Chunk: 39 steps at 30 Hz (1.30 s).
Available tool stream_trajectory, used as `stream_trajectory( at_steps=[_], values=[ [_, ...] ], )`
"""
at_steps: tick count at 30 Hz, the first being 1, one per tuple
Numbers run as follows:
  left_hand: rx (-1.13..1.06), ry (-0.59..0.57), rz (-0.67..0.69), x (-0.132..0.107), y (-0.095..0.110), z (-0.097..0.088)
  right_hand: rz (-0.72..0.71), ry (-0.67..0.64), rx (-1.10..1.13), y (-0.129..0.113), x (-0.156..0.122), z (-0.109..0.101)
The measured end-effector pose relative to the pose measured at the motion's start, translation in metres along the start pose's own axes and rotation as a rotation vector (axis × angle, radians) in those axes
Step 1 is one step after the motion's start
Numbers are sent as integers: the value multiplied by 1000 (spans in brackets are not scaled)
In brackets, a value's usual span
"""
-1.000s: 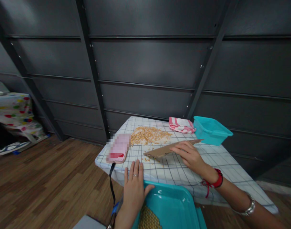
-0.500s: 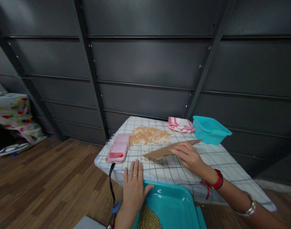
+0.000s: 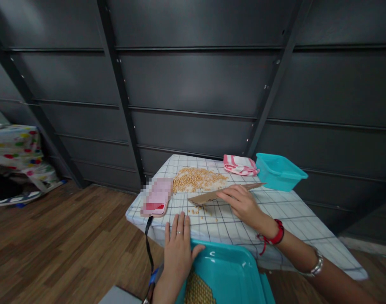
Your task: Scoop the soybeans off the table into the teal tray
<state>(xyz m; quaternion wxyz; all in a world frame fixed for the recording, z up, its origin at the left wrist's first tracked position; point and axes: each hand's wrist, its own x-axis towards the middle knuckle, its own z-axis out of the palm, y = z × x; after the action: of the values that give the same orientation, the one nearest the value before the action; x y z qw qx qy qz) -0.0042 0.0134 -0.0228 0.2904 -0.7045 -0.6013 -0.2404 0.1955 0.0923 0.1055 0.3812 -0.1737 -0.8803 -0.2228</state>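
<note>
My right hand (image 3: 241, 204) grips a strip of brown cardboard (image 3: 208, 196), held at a slant above the checked tablecloth. Beyond the cardboard lies a spread of yellow chickpea-like grains (image 3: 195, 179) mixed with white granules. A few loose grains (image 3: 195, 211) are scattered on the near side of its lower edge. My left hand (image 3: 176, 249) rests flat with fingers stretched out, at the left rim of a teal tray (image 3: 230, 270). Inside the tray's lower left is a heap of grains (image 3: 197, 291), partly covered by my left arm.
A pink phone case (image 3: 158, 195), partly pixelated, lies at the table's left with a black strap (image 3: 147, 240) hanging down. A folded pink-striped towel (image 3: 240, 165) and a teal basin (image 3: 279, 172) sit at the back right. A dark panelled wall (image 3: 193, 84) stands behind the table.
My right hand has moved a little left and away from me with the cardboard. More loose grains show on the near side of it. My left hand stays in place.
</note>
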Motion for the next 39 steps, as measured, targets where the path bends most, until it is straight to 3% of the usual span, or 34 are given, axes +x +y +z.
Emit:
stream_trajectory(
  at_steps=[8,24,32,39],
  values=[
    [-9,13,13,-1,-1,-1,-10,-35,-1,-8,-4,-17],
    [-12,-84,-11,-2,-1,1,-11,-62,-8,-22,-19,-35],
    [-24,-92,-11,-1,0,-2,112,21,-17,-6,-17,-34],
    [-20,-81,-10,1,0,-2,18,-57,60,1,-9,-28]
  ],
)
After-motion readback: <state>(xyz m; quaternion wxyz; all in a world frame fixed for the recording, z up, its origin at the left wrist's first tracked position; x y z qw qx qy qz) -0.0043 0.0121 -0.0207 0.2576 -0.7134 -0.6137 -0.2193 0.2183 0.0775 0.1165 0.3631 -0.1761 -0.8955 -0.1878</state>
